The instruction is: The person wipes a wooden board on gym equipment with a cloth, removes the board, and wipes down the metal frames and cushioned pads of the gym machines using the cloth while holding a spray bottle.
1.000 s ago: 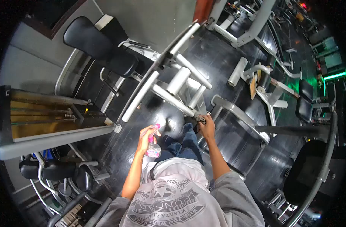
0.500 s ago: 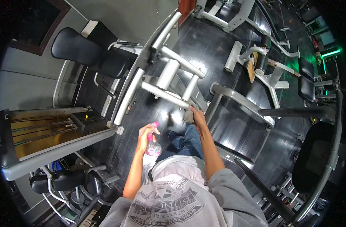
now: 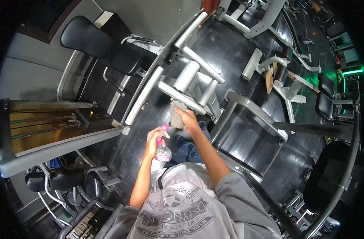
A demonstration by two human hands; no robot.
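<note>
My left hand (image 3: 153, 142) is wrapped round the neck of a clear spray bottle (image 3: 163, 153) with a pink trigger head, held at waist height. In my right hand (image 3: 186, 118) is a crumpled grey cloth (image 3: 177, 114). The cloth lies against or just below the silver tube (image 3: 182, 97) of a machine frame in front of me; whether it touches cannot be made out fully. Part of the cloth is hidden behind my fingers.
A black padded seat (image 3: 98, 47) stands at the left, above a weight stack housing (image 3: 62, 135). To the right are a grey metal frame (image 3: 257, 106) and a leg machine with rollers (image 3: 280, 75). Dark flooring (image 3: 229, 44) runs between the machines.
My right hand has moved left along the silver tube with the cloth, which now shows more. My left hand still holds the spray bottle in nearly the same place. The view has shifted slightly.
</note>
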